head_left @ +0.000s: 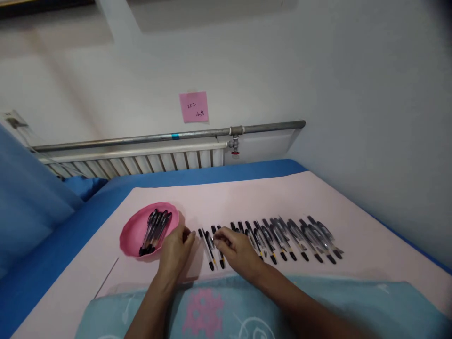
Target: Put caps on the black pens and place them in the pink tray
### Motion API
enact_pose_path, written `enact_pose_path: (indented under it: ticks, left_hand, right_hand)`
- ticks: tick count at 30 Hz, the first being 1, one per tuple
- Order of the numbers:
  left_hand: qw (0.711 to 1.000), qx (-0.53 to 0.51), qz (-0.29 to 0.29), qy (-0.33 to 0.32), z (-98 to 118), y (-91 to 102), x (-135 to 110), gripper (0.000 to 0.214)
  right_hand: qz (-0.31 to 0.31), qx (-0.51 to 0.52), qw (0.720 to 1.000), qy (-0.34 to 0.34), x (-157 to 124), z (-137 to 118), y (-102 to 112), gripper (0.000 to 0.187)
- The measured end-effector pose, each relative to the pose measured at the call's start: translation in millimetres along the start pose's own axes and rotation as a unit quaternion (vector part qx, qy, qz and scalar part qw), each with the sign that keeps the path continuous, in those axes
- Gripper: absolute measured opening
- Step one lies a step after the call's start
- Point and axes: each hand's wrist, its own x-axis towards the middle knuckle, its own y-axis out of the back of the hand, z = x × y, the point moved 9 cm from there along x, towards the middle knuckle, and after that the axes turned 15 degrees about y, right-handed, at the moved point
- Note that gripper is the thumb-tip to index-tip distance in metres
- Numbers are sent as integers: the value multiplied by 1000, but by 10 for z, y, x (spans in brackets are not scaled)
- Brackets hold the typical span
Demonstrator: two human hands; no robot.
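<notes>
My left hand (pixel 176 248) is beside the right rim of a pink scalloped bowl (pixel 124 242), its fingers bent together; whatever the fingertips may hold cannot be made out. Inside the bowl lies a bundle of black-capped clear pens (pixel 155 230). My right hand (pixel 236 246) is closed in a pinch over the left part of a row of pens, and its fingers hide what is in them. Just left of those fingers rests a clear pen with black ends (pixel 206 249). Several more pens (pixel 293 240) run in a slanted, partly overlapping row to the right, some with clear pieces beside them.
A pale pink sheet (pixel 219 197) covers the blue surface (pixel 212 176). Teal patterned fabric (pixel 212 306) lies along the near edge. Behind are a radiator (pixel 141 162), a metal pipe (pixel 197 134) and a pink note (pixel 194 107) on the wall. A blue curtain (pixel 28 197) hangs left.
</notes>
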Motion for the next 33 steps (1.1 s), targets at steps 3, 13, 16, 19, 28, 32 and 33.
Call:
enact_pose_path:
  ticks: [3, 13, 16, 19, 28, 32, 33]
  left_hand:
    - [999, 40, -33, -1, 67, -218, -86, 18]
    - [988, 83, -117, 57, -154, -456, -40, 14]
    - [990, 52, -111, 68, -163, -383, -32, 15]
    - [980, -73, -149, 112, -141, -371, -67, 14]
    - [859, -345, -364, 107, 167, -633, -341, 22]
    - [936, -201, -276, 88, -12, -520, -209, 25]
    - [961, -128, -230, 85, -78, -463, -163, 25]
  right_hand:
    - [-4, -8, 1000, 4, 7, -1, 11, 11]
    - [-12, -31, 999, 14, -1, -18, 23, 12]
    - [-22, -43, 999, 12, -15, 8, -3, 12]
    - [-33, -48, 998, -1, -43, 68, -62, 13]
    - [-32, 76, 994, -71, -97, 224, -221, 16]
    - [-4, 70, 995, -77, -71, 236, -135, 15]
    - [3, 72, 994, -82, -69, 238, -117, 16]
